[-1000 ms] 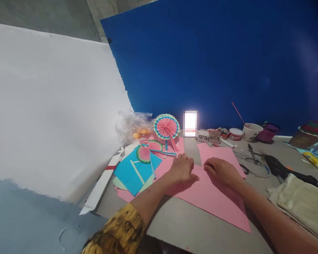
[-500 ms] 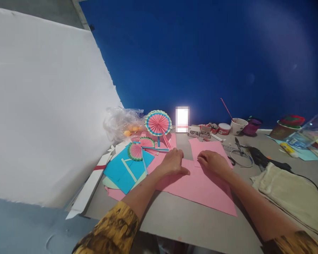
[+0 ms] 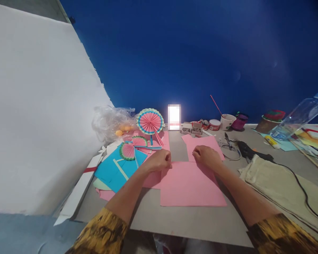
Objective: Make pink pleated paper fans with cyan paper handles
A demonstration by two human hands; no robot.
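Note:
A pink paper sheet (image 3: 190, 185) lies square in front of me on the grey table (image 3: 190, 222). My left hand (image 3: 159, 161) is curled, gripping the sheet's far left corner. My right hand (image 3: 205, 155) is also curled, holding its far right edge. Beyond my right hand lies a second pink sheet (image 3: 201, 143). To the left sit folded paper fans: a round pink and blue fan (image 3: 150, 121) standing up, and smaller fans (image 3: 132, 148) on blue paper (image 3: 113, 171).
A white board (image 3: 39, 116) leans at left, a blue backdrop (image 3: 188, 53) behind. A bright phone screen (image 3: 174, 116), staple boxes (image 3: 191, 128), cups (image 3: 227, 121), scissors (image 3: 229, 143), a glue gun (image 3: 250, 151) with cord, a folded cloth (image 3: 278, 183) and a clear bottle (image 3: 296, 116) lie at right.
The pink sheet has been turned from a diagonal to square in front of me. Both hands went from lying flat to curled at its far edge. My view shifted right.

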